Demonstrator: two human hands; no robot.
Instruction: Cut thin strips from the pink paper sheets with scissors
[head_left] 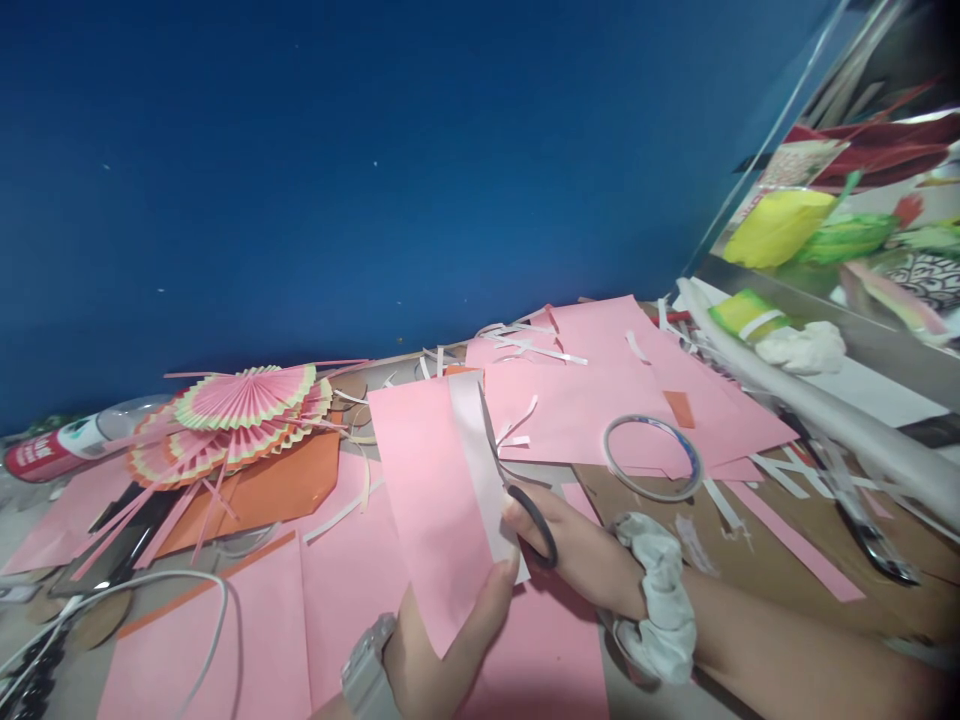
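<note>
L-hand grip (446, 630) holds pink paper sheet (420, 480) above tabletop (79, 670); R-hand grip (574, 550) clasps black-handled scissors (545, 525) by pale strip (478, 460); for clean cut, prob. best keep sheet taut, blades approx. parallel w/ strip edge

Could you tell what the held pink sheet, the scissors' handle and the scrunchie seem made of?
Pink sheet: matte paper or thin card, shown by its crisp straight edges.
Scissors handle: probably black plastic, judging by its smooth, even loop.
Scrunchie: pale fabric, soft puffy gathers; perhaps slightly satiny, but the exact fibre is unclear.
</note>
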